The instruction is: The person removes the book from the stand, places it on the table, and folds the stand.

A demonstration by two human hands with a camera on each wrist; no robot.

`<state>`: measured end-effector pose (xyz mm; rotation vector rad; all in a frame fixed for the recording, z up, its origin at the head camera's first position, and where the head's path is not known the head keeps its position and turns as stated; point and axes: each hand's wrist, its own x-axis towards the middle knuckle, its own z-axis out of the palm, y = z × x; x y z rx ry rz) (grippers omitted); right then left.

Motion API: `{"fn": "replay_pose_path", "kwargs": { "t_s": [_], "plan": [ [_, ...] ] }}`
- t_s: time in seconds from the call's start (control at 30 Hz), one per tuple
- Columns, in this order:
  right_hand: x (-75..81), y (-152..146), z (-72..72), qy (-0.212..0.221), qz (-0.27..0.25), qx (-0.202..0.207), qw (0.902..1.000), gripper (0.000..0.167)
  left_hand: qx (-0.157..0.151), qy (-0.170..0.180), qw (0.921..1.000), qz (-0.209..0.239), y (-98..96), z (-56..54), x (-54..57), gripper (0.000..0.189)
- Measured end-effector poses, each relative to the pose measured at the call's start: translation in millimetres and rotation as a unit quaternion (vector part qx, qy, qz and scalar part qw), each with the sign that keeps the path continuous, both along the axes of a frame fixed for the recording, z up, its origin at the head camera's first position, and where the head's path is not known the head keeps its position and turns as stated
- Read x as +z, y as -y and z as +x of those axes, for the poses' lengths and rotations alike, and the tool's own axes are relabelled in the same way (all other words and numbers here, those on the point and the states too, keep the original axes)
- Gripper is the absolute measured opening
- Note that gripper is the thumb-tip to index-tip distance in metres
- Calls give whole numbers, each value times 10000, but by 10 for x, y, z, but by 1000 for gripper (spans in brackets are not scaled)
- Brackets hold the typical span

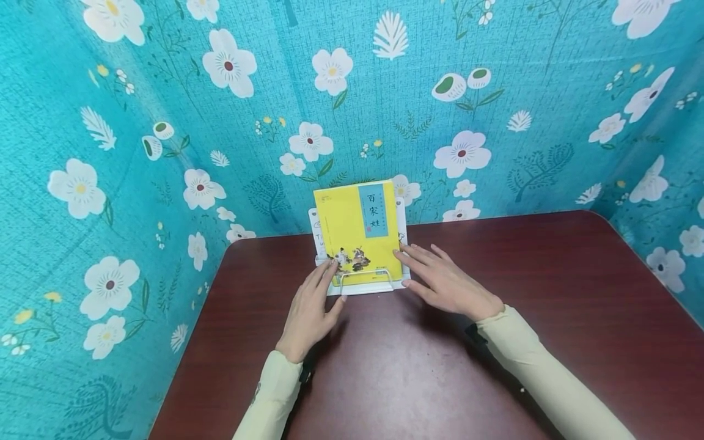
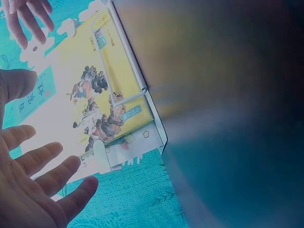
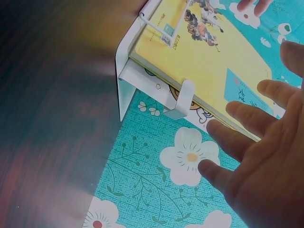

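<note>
At the far left, your left sleeve, pale cream fabric (image 1: 269,394), leads to your left hand (image 1: 309,313), its fingers extended and holding nothing. It is at the lower left corner of the yellow rectangular book with a blue title panel (image 1: 346,226); contact cannot be confirmed. The book lies between your two hands, leaning back in a white stand with printed panels (image 1: 360,289). A thin wire bar (image 1: 365,274) crosses the lower front of its cover, and a white tab (image 3: 184,97) overlaps its right edge. Further right, your right hand (image 1: 448,284) has its fingers extended, grasping nothing, beside the book's right edge; whether it touches cannot be told. Your hands are apart. The stand rests on the dark red-brown table (image 1: 379,366), before a teal floral cloth (image 1: 385,110).
</note>
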<state>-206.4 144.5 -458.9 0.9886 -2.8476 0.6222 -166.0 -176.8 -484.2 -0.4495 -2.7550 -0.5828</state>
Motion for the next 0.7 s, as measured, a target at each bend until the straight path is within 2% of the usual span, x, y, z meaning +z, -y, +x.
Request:
{"fn": "replay_pose_path", "kwargs": {
  "t_s": [0.33,0.5,0.7],
  "plan": [
    [-8,33,-67,-356,-181,112,9991,64,102,-35,9997,208,-1,-64,64,76],
    [0,44,-88,-627,-291,176,9975,68,120,-113,9994,317,-16,-93,92,75],
    [-15,39,-94,-579,-479,83,9971,70,48,-309,9981,529,-26,-141,89,73]
  ]
}}
